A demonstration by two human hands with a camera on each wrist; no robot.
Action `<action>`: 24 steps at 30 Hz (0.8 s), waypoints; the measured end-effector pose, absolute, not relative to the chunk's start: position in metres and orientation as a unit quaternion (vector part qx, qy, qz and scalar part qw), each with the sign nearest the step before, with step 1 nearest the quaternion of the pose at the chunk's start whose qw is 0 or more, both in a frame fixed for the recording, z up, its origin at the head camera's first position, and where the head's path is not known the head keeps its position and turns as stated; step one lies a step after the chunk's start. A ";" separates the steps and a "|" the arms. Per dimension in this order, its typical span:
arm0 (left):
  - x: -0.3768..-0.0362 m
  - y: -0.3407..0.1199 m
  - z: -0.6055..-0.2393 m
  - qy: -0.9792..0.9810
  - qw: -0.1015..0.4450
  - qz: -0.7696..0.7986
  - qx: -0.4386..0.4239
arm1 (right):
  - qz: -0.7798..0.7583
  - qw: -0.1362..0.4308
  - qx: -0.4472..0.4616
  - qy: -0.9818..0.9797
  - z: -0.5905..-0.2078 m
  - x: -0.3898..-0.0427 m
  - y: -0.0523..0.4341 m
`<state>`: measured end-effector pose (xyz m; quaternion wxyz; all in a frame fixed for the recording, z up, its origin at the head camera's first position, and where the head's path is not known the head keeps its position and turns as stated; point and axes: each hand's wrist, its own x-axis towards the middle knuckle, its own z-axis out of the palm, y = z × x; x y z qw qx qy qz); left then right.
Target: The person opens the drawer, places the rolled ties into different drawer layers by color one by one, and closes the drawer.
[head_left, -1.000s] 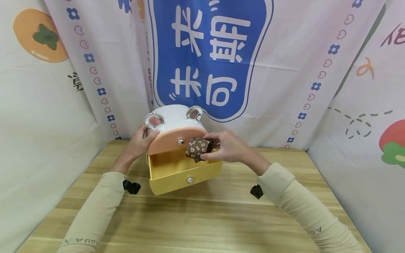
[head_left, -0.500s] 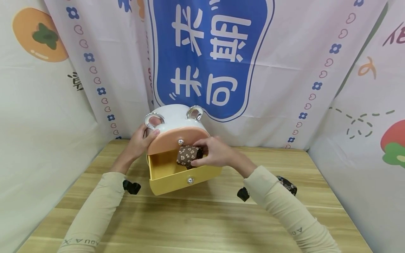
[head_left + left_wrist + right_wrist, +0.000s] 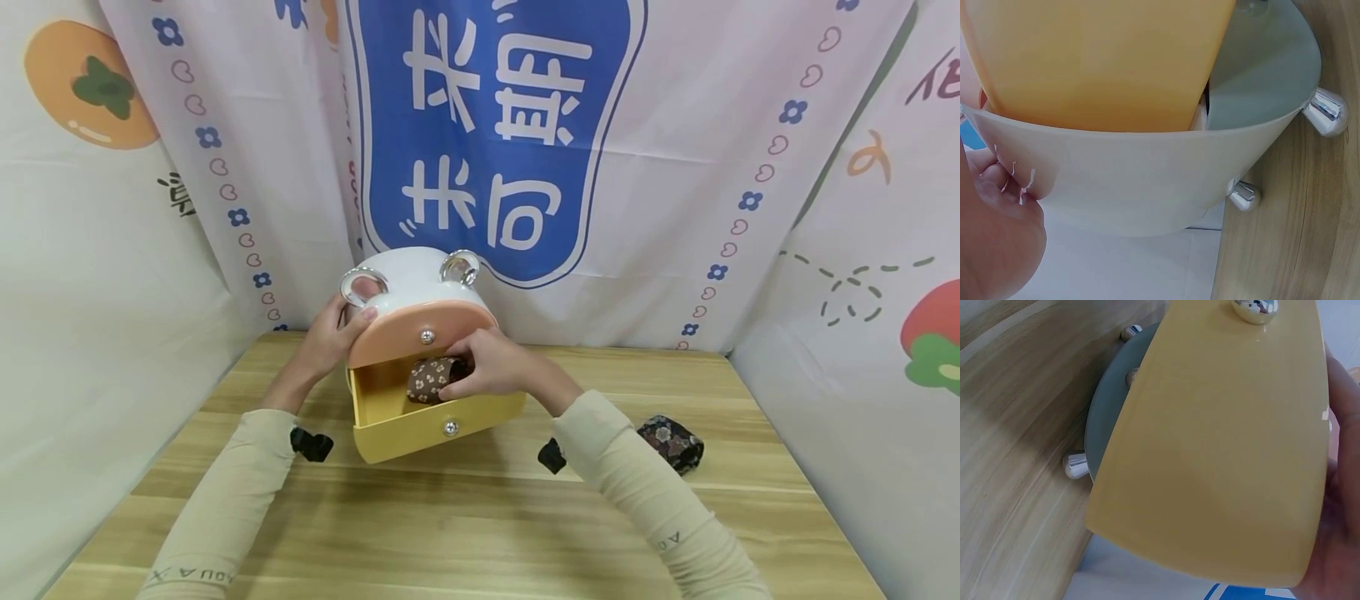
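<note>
Right hand [image 3: 491, 373] pinching a brown flowery roll [image 3: 433, 379], down inside the open yellow drawer [image 3: 438, 421] of the little white box [image 3: 408, 283]. Left hand [image 3: 330, 337] curled round the left side of that box, thumb on the orange drawer [image 3: 420, 329] above, shut. Orange front right over the roll, yellow front just before it. Another dark flowery roll [image 3: 671, 442] lying on the wooden table [image 3: 465, 533], well off to the right, past the right sleeve. Picture cloths hanging behind and at both sides.
</note>
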<state>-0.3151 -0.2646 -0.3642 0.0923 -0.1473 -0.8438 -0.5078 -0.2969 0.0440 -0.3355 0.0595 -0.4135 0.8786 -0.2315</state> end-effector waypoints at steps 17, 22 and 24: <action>-0.315 -0.266 -0.365 -0.845 0.087 -0.507 -0.144 | -0.186 0.087 -0.394 0.896 -0.341 -0.304 0.024; -0.315 -0.266 -0.364 -0.845 0.088 -0.507 -0.145 | -0.174 0.090 -0.403 0.894 -0.338 -0.303 0.022; -0.316 -0.266 -0.365 -0.844 0.090 -0.508 -0.147 | -0.170 0.086 -0.409 0.892 -0.337 -0.303 0.022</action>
